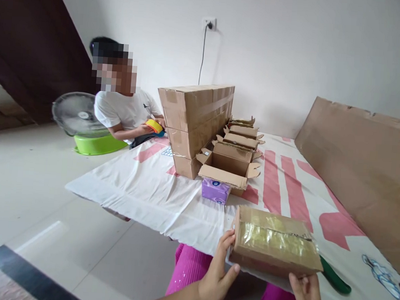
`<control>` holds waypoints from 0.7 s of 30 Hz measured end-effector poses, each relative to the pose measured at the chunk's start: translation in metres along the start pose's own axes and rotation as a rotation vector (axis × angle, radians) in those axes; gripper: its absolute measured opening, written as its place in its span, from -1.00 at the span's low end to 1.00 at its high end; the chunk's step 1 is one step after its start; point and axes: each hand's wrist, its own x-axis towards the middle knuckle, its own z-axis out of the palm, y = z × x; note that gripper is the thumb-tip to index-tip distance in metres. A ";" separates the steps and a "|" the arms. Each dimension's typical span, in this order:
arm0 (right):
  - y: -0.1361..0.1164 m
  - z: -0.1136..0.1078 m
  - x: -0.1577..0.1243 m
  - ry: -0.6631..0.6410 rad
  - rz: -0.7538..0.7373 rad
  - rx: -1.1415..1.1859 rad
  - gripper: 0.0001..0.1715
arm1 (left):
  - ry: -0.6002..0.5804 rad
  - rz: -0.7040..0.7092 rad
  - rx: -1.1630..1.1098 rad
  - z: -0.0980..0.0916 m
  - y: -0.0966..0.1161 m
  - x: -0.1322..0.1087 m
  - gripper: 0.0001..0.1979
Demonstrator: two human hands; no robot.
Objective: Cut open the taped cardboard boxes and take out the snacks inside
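We record the left hand (217, 272) clasping the left end of the taped carton (275, 244), fingers up its side and thumb beneath. The right hand (308, 297) grips its near right corner from below, fingers partly hidden. The carton, sealed with clear tape, sits on the near edge of the white and red sheet (142, 187), above pink trousers (186, 268). We note a green handle (334, 280) just beside it on the right. Further off we list a purple tissue pack (215, 190), a row of open cartons (228, 168), and stacked sealed boxes (195, 122) touching them. A cardboard sheet (363, 170) leans at right. Beyond, a seated person (123, 110) holds a yellow tape roll (153, 125), near a fan (77, 112) and green basin (97, 145).
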 end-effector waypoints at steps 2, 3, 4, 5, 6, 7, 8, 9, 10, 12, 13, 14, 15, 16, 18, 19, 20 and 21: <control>-0.001 0.003 -0.001 0.024 0.003 0.029 -0.23 | 0.009 -0.014 -0.011 -0.004 0.002 0.005 -0.49; -0.002 0.004 -0.002 0.037 0.008 0.039 -0.22 | 0.019 -0.017 -0.014 -0.007 0.004 0.009 -0.52; -0.002 0.004 -0.002 0.052 0.014 0.047 -0.21 | 0.036 -0.018 -0.013 -0.009 0.007 0.013 -0.55; -0.001 0.004 -0.003 0.065 0.018 0.051 -0.21 | 0.061 -0.015 -0.009 -0.011 0.010 0.018 -0.57; 0.000 0.004 -0.003 0.074 0.020 0.052 -0.21 | 0.092 -0.008 -0.001 -0.013 0.013 0.022 -0.59; 0.001 0.003 -0.004 0.080 0.020 0.052 -0.22 | 0.125 0.002 0.013 -0.014 0.016 0.027 -0.61; 0.004 0.002 -0.005 0.088 0.018 0.053 -0.24 | 0.156 0.012 0.035 -0.014 0.019 0.031 -0.63; 0.007 0.000 -0.006 0.098 0.016 0.052 -0.26 | 0.184 0.019 0.061 -0.014 0.022 0.035 -0.65; 0.011 -0.001 -0.007 0.098 0.015 0.046 -0.26 | 0.208 0.022 0.088 -0.013 0.024 0.037 -0.66; 0.020 -0.002 -0.010 0.098 0.013 0.009 -0.22 | 0.245 0.020 0.126 -0.009 0.027 0.041 -0.69; 0.023 -0.002 -0.013 0.102 0.004 -0.018 -0.18 | 0.264 0.017 0.132 -0.008 0.028 0.042 -0.70; 0.026 -0.002 -0.015 0.108 -0.009 -0.046 -0.14 | 0.283 0.015 0.128 -0.006 0.029 0.042 -0.69; 0.028 -0.002 -0.017 0.115 -0.024 -0.067 -0.12 | 0.298 0.012 0.119 -0.005 0.029 0.043 -0.69; 0.029 -0.002 -0.019 0.121 -0.037 -0.079 -0.13 | 0.304 0.009 0.110 -0.006 0.029 0.044 -0.70; 0.028 -0.007 -0.018 0.113 -0.069 -0.099 -0.22 | 0.290 -0.005 0.092 -0.009 0.030 0.046 -0.71; 0.026 -0.012 -0.015 0.104 -0.090 -0.120 -0.29 | 0.275 -0.012 0.084 -0.012 0.031 0.048 -0.72; 0.025 -0.019 -0.010 0.102 -0.119 -0.151 -0.34 | 0.258 -0.015 0.081 -0.016 0.032 0.051 -0.73; 0.023 -0.026 -0.003 0.109 -0.156 -0.192 -0.39 | 0.247 -0.013 0.087 -0.020 0.034 0.053 -0.75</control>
